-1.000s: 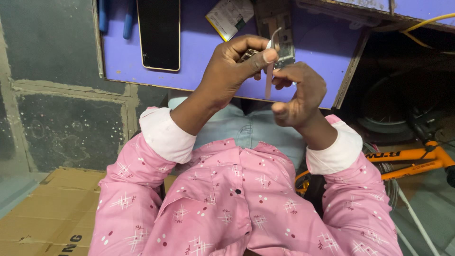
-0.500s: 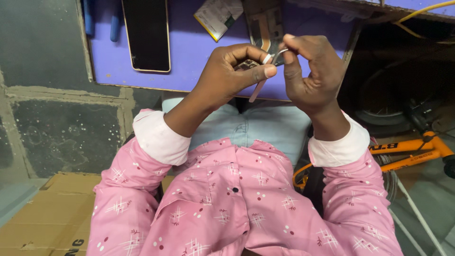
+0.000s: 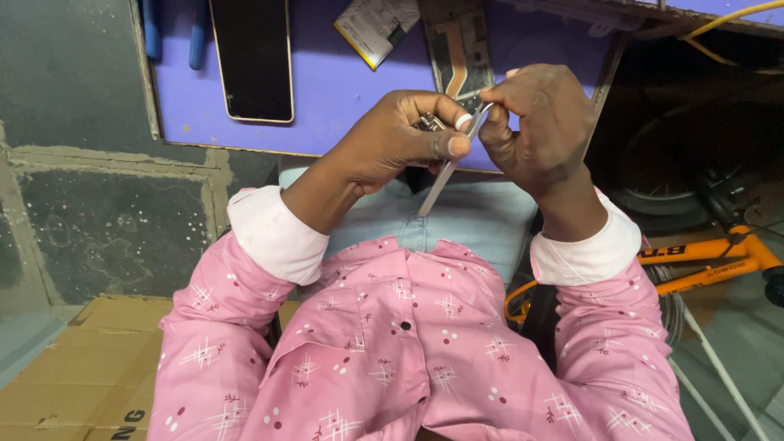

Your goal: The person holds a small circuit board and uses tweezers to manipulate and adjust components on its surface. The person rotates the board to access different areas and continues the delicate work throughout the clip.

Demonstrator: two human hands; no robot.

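Note:
Both hands are raised together in front of the edge of a purple table (image 3: pixel 343 90). My left hand (image 3: pixel 392 147) pinches a small metal part (image 3: pixel 429 122) between thumb and fingers. My right hand (image 3: pixel 543 122) grips the upper end of thin silver tweezers (image 3: pixel 445 175), which slant down to the left past my left thumb. The tweezers' top meets the metal part between the two hands. How the tips touch the part is hidden by my fingers. Pink patterned sleeves with white cuffs cover both arms.
On the purple table lie a black phone (image 3: pixel 251 57), a white and yellow flat pack (image 3: pixel 376 24), an opened phone frame (image 3: pixel 457 45) and blue tool handles (image 3: pixel 171 28). An orange bicycle (image 3: pixel 710 261) stands at the right. A cardboard box (image 3: pixel 73 376) sits lower left.
My right hand has risen from below the left hand and closed in level with it, bringing the tweezers up against the metal part. My left hand has stayed almost still.

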